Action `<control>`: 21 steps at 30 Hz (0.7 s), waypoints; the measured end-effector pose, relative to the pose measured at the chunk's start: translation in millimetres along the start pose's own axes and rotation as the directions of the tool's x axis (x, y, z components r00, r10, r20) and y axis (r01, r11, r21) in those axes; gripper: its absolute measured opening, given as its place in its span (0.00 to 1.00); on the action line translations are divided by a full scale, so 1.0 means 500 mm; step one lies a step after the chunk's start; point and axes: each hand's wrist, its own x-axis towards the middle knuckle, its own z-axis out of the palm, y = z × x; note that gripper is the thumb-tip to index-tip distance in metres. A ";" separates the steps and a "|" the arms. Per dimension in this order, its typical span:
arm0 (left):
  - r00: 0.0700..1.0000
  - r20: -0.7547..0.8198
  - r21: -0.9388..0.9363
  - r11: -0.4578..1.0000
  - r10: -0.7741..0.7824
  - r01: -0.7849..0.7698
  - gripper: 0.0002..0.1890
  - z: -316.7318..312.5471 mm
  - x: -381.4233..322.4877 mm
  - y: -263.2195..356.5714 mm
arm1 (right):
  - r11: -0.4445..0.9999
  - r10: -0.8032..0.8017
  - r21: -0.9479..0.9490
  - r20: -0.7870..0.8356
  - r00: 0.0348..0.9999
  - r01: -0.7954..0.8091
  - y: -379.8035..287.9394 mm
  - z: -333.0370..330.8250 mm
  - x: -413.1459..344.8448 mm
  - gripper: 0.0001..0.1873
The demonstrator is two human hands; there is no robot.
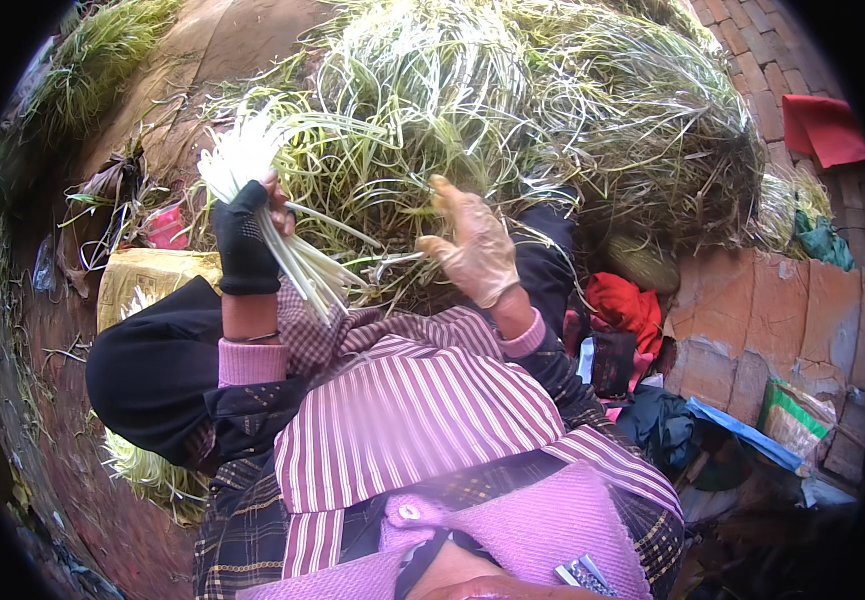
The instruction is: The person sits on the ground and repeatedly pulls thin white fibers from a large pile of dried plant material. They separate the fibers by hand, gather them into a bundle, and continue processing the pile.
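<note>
My left hand (249, 240), in a black fingerless glove, is closed around a bundle of pale, slender leafy stalks (305, 274) that resemble blanched chives. White ends fan out above the fist, and more stalk ends stick out below it towards my lap. My right hand (474, 244) wears a thin translucent glove and is raised at the near edge of a large heap of long green stalks (432, 90). Its thumb and fingers are spread. One loose stalk end lies close to the thumb tip; whether they touch I cannot tell. A striped apron (417, 420) covers my lap.
A yellow package (155, 281) lies beside my left knee, with a pile of pale stalks (151, 465) behind it. To the right are red cloth (627, 311), flattened cardboard (762, 322) and dark cloth (657, 424). Brick paving (755, 45) shows at the upper right.
</note>
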 end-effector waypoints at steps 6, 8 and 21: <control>0.995 0.081 -0.033 0.998 -0.050 0.053 0.14 0.019 0.004 -0.038 | 0.658 -0.038 0.726 0.298 0.954 -0.200 -0.084 0.076 0.040 0.14; 0.995 0.099 -0.157 0.988 0.024 -0.009 0.19 0.013 0.009 -0.035 | 0.378 0.038 0.893 0.250 0.967 -0.246 -0.080 0.070 0.045 0.18; 0.946 -0.034 -0.338 0.887 0.321 -0.314 0.09 -0.054 0.003 0.083 | 0.544 0.078 0.808 0.220 0.972 -0.226 0.013 0.103 0.098 0.13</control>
